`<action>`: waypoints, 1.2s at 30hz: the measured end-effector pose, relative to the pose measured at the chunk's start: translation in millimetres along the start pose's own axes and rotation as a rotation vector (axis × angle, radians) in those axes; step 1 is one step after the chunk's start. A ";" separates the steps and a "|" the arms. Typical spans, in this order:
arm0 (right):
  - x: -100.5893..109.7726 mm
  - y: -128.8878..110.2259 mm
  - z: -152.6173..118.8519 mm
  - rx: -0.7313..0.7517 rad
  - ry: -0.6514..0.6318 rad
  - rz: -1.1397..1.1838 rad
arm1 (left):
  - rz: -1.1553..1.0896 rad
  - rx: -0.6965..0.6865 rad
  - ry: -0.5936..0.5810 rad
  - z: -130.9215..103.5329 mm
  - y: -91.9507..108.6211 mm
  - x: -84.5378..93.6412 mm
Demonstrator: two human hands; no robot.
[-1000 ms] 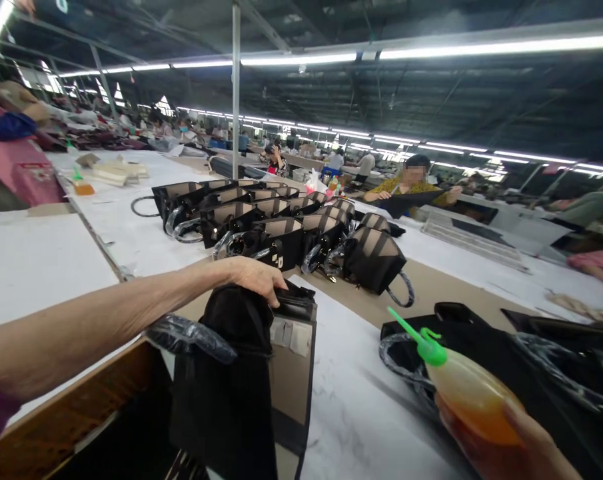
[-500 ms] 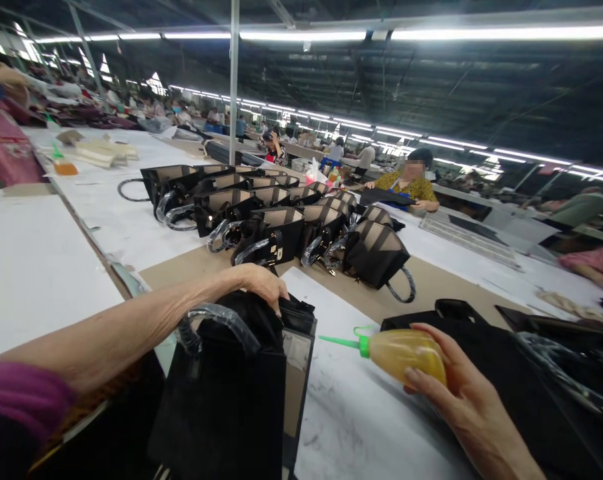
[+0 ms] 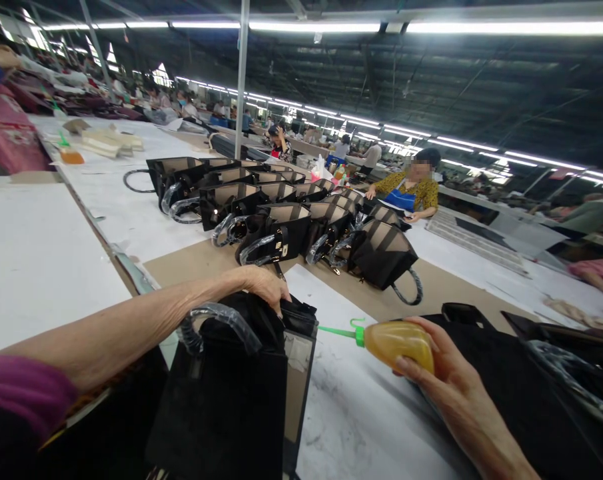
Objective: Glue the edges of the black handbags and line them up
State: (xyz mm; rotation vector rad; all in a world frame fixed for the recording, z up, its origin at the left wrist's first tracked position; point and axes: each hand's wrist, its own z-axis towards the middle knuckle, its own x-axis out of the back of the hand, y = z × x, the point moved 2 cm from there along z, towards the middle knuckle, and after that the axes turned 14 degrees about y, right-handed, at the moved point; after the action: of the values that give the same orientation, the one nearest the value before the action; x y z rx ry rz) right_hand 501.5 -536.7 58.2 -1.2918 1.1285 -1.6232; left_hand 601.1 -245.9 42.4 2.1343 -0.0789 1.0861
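Observation:
A black handbag (image 3: 221, 407) stands close in front of me, its handle (image 3: 221, 320) wrapped in clear plastic. Over its top edge reaches my left hand (image 3: 266, 287), gripping the upper part of the bag; the fingertips are partly hidden behind it. My right hand (image 3: 436, 360) is closed round a glue bottle (image 3: 398, 343) of soft clear plastic with yellowish contents. The bottle lies level, and its thin green nozzle (image 3: 336, 331) points left, with the tip at or very near the bag's right upper edge.
Rows of black handbags (image 3: 291, 230) stand on brown card across the white table (image 3: 151, 227). More black bag parts (image 3: 521, 387) lie at right. Another glue bottle (image 3: 71, 155) stands far left. A co-worker (image 3: 411, 190) in a yellow top sits across the table.
My right hand has moved the glue bottle slightly left, bringing the nozzle tip to the bag's edge. My left hand stays on the bag. The co-worker's dark piece is lower.

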 end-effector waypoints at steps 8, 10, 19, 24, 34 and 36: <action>-4.5 -1.0 -3.2 -0.151 -0.107 0.139 | -0.015 0.029 0.020 -1.3 0.9 -1.0; -8.6 3.4 -8.4 -0.267 -0.088 0.300 | -0.018 0.030 0.023 -1.1 0.1 -2.0; -22.9 33.6 -15.2 -0.416 0.151 0.567 | 0.000 -0.014 -0.013 2.2 -5.7 -4.4; -5.2 16.1 -10.5 -0.275 0.135 0.302 | -0.031 0.012 0.002 -2.4 -4.4 -4.8; -11.1 5.9 -19.6 -0.158 0.165 0.105 | -0.059 -0.001 0.040 -0.9 -15.4 -9.2; -13.0 2.9 -17.0 -0.119 0.170 0.086 | -0.064 0.003 0.031 -0.8 -16.5 -9.2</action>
State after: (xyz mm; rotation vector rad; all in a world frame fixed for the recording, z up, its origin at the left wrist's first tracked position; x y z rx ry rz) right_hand 487.5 -522.6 49.7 -1.1791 1.3833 -1.6466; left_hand 600.5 -235.7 26.5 2.1070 0.0057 1.0823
